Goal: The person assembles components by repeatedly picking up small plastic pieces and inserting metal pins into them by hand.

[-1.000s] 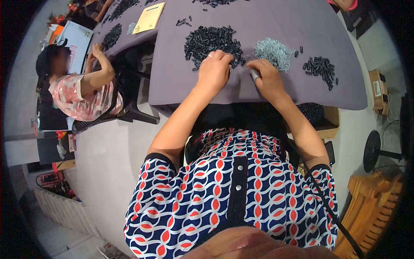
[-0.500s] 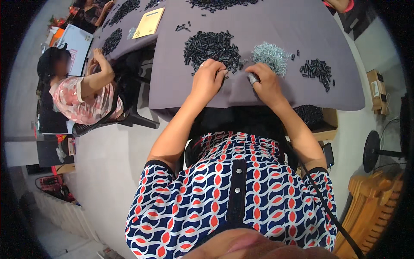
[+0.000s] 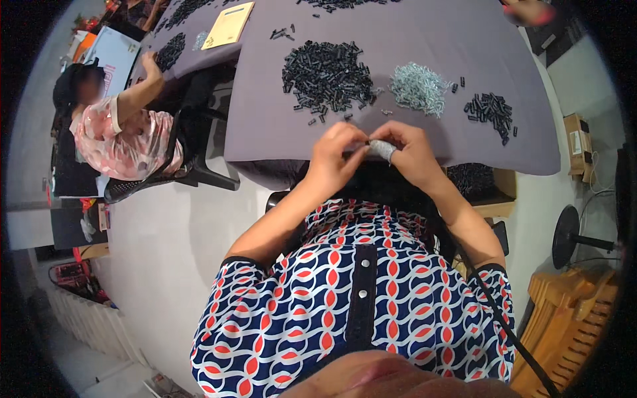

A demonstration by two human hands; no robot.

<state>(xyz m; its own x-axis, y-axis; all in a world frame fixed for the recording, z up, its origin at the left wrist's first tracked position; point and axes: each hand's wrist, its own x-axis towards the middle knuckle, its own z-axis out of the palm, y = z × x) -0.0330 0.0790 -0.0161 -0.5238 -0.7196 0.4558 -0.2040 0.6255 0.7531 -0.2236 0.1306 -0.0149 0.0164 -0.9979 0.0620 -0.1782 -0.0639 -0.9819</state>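
My left hand (image 3: 335,159) and my right hand (image 3: 410,154) meet at the table's near edge, fingers pinched together. A small black piece (image 3: 367,142) shows between the fingertips, held by my left hand. Whatever my right fingertips grip is too small to make out. Grey wrapping (image 3: 381,150) covers my right thumb. Just beyond my left hand lies a large heap of small black tube-like pieces (image 3: 326,74). A heap of small silvery metal pieces (image 3: 419,89) lies beyond my right hand, with a smaller heap of black pieces (image 3: 490,111) farther right.
The table has a grey cloth (image 3: 259,119). A yellow envelope (image 3: 227,25) lies at the far left. A person in a pink patterned top (image 3: 133,139) sits at left on a black chair (image 3: 206,159). An open box of black pieces (image 3: 474,180) stands below the table's right side.
Both hands have drawn back from the heaps toward me and come together at the table edge. At left, the other person's arm has reached farther toward the black pieces.
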